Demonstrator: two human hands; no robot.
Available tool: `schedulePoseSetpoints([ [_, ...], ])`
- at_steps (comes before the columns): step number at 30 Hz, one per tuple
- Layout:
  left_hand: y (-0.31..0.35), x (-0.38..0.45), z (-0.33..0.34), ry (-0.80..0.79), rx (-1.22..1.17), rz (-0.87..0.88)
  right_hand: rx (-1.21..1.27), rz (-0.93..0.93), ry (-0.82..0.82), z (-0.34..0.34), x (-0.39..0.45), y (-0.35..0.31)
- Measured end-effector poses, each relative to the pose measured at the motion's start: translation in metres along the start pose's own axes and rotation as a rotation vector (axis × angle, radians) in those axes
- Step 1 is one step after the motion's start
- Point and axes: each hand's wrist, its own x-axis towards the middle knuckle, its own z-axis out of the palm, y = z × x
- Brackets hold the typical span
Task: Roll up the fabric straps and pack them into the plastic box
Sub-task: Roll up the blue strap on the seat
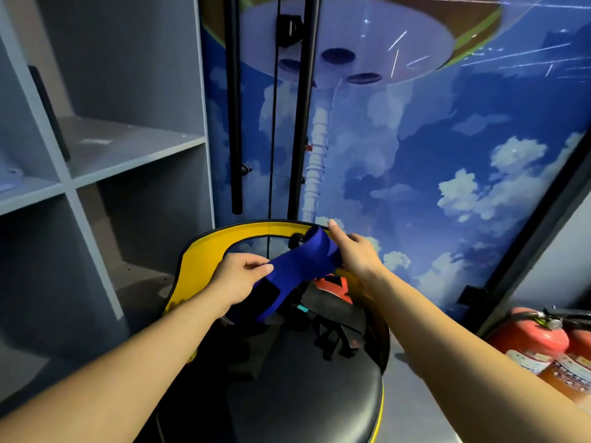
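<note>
A blue fabric strap [302, 259] is stretched between both hands above a yellow-and-black chair [204, 257]. My left hand [238, 278] pinches its lower end, where a black patch shows. My right hand [353, 254] grips the upper end, which curls over near the chair's backrest. More dark straps [332, 338] and an orange-red piece [334, 286] lie in a heap on the chair seat below. No plastic box is in view.
Grey shelving [105, 155] stands at the left. A blue sky-and-cloud wall panel [431, 174] with black poles [235, 123] is behind the chair. Two red fire extinguishers [537, 340] stand on the floor at the right.
</note>
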Motion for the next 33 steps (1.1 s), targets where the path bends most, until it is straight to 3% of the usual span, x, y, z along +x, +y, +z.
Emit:
schedulePoseSetpoints([
  [3, 0.011, 0.011, -0.006, -0.005, -0.159, -0.130, 0.041, -0.034, -0.034, -0.001, 0.000, 0.002],
  [9, 0.032, 0.025, -0.010, -0.044, -0.642, -0.274, -0.272, -0.202, -0.067, 0.012, -0.010, 0.025],
  [14, 0.040, 0.028, -0.006, -0.059, -0.846, -0.331, -0.311, -0.122, -0.218, 0.030, -0.022, 0.049],
  [17, 0.046, 0.029, -0.004, -0.098, -0.918, -0.341, -0.161, -0.066, -0.309, 0.043, -0.030, 0.051],
  [20, 0.053, 0.030, -0.004, -0.108, -0.964, -0.354, -0.001, -0.046, -0.285, 0.052, -0.029, 0.045],
  [24, 0.058, 0.031, -0.014, -0.075, -0.934, -0.301, 0.179, -0.056, -0.276, 0.052, -0.030, 0.031],
  [28, 0.049, 0.023, -0.022, -0.124, -0.618, -0.220, 0.446, -0.061, -0.281, 0.042, -0.028, -0.002],
  [33, 0.028, 0.007, -0.028, -0.233, -0.481, -0.195, 0.407, 0.055, -0.219, 0.036, -0.014, -0.017],
])
